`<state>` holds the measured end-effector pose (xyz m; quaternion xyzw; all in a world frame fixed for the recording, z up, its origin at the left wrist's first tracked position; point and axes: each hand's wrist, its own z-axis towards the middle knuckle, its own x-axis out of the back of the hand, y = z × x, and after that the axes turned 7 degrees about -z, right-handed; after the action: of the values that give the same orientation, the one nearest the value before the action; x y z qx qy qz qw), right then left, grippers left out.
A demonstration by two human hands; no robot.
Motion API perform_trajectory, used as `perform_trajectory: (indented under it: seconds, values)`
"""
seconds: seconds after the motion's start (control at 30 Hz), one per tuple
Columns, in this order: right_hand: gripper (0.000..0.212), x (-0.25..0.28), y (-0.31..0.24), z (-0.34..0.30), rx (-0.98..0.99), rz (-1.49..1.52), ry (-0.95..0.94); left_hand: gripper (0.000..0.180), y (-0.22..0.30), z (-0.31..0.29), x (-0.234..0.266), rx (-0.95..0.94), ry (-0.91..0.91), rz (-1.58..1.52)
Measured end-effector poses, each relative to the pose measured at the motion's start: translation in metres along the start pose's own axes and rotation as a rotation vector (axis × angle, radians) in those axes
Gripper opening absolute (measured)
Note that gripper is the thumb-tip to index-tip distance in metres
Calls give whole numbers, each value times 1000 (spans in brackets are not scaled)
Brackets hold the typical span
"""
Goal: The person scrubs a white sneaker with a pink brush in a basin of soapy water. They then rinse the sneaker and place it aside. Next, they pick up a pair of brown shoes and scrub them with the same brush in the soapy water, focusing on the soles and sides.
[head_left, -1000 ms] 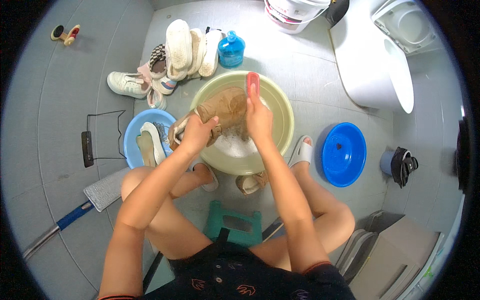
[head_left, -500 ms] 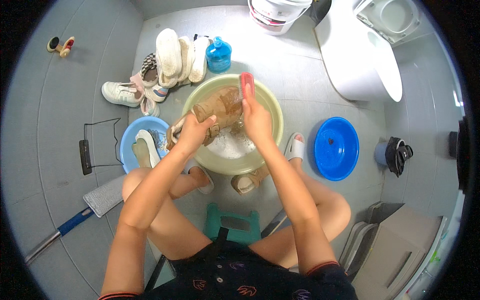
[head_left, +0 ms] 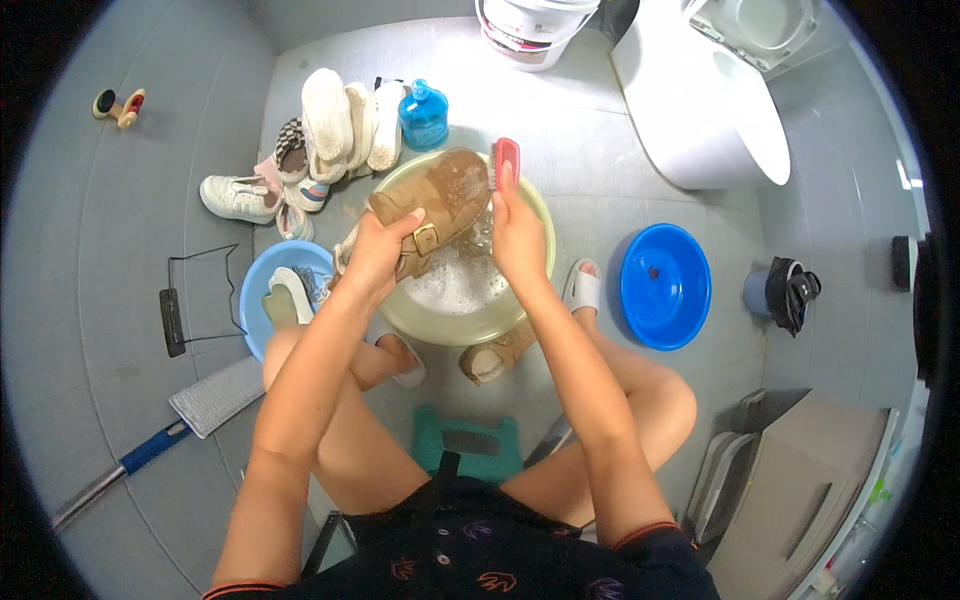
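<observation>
Brown shoe (head_left: 443, 203): slants to upper right, toe beside brush (head_left: 509, 154)
Left hand (head_left: 377, 248): gripping shoe
Right hand (head_left: 518, 235): closed round brush

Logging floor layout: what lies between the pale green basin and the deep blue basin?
The head view shows a right foot in a white slipper between the pale green basin and the deep blue basin.

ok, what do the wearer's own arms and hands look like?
Left hand and right hand are ungloved, no ring or watch visible. Forearms bare, no cables or markings seen. Short black sleeves end in orange-red trim.
</observation>
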<state>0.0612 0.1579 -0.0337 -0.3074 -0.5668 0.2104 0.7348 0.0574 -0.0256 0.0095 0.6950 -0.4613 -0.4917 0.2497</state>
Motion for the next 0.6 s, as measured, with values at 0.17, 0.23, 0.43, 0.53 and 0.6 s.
perform_trajectory:
  seconds: [0.17,0.23,0.43,0.53,0.6]
  values:
    - [51,16,-19,-40,121,-189,-179,34,5,8,9,17,-51,38]
    - [51,15,-22,-28,48,-102,-108,33,-1,3,-3,38,26,-55]
    - [50,18,-25,-17,55,-211,-240,32,-1,8,3,41,10,-8]
    - [50,23,-24,-13,-26,-115,-142,34,-1,4,-2,15,-33,-28]
    - [52,23,-34,-28,102,-176,-237,33,3,7,3,4,-64,49]
